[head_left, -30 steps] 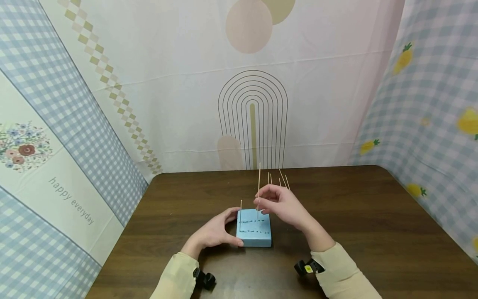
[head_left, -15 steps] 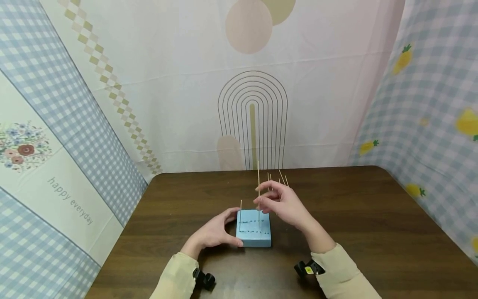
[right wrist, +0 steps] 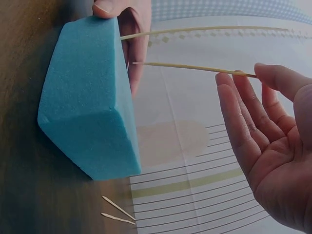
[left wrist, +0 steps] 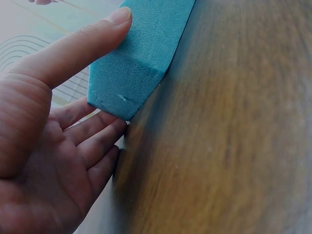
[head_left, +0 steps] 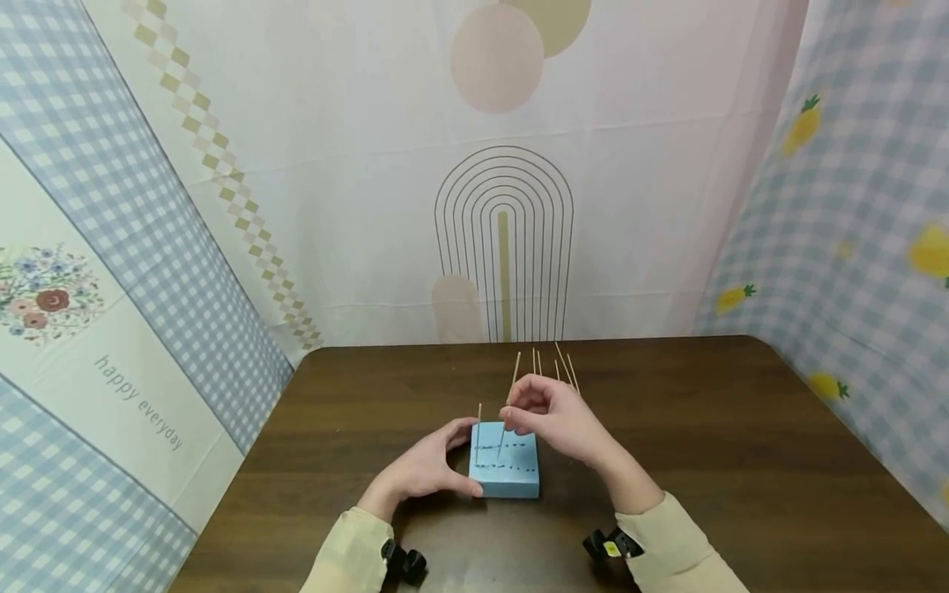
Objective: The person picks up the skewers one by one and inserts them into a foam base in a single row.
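A light blue foam block (head_left: 519,484) with rows of small dark marks on its top sits on the table. My left hand (head_left: 418,466) grips its left side, thumb (left wrist: 78,48) on the near face and fingers round the back corner. One thin wooden skewer (right wrist: 204,31) stands upright in the block near its left edge. Between the thumb and fingertips of my right hand (head_left: 558,418) a second skewer (right wrist: 190,67) is pinched. It leans, with its pointed end low over the block's top. Whether that tip touches the foam I cannot tell.
Several more skewers (head_left: 571,372) lie behind my right hand, partly hidden by it. The brown wooden table (head_left: 741,461) extends on both sides. Patterned cloth (head_left: 356,231) hangs behind it and at the sides.
The skewer in my right hand has gone from nearly upright to leaning. Its top is lower and its lower end has shifted left over the block. My left hand keeps its hold.
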### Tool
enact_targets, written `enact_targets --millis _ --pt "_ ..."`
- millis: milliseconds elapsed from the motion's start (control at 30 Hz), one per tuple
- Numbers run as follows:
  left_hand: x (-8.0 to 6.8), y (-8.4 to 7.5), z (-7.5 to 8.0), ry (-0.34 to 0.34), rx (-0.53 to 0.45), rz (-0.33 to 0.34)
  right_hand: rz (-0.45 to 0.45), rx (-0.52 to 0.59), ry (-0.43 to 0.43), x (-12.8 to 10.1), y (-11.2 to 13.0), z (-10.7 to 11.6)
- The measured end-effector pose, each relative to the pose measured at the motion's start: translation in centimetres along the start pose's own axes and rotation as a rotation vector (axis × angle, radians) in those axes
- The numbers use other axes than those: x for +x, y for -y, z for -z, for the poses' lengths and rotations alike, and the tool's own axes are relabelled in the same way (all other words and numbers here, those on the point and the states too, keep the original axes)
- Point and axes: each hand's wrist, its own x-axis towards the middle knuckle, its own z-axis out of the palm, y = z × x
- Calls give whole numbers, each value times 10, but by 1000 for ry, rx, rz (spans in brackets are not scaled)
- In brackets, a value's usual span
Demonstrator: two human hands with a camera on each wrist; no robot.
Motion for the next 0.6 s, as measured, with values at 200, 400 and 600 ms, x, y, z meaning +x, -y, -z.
enact_targets --millis 200,400,600 --pt "1 -3 -1 -3 -6 12 29 -38 -5 1 -3 -4" --pt "5 -3 -5 -4 -12 11 79 -78 -2 0 -5 -6" --pt "8 -6 -3 -21 6 13 118 -77 11 6 -5 -6"
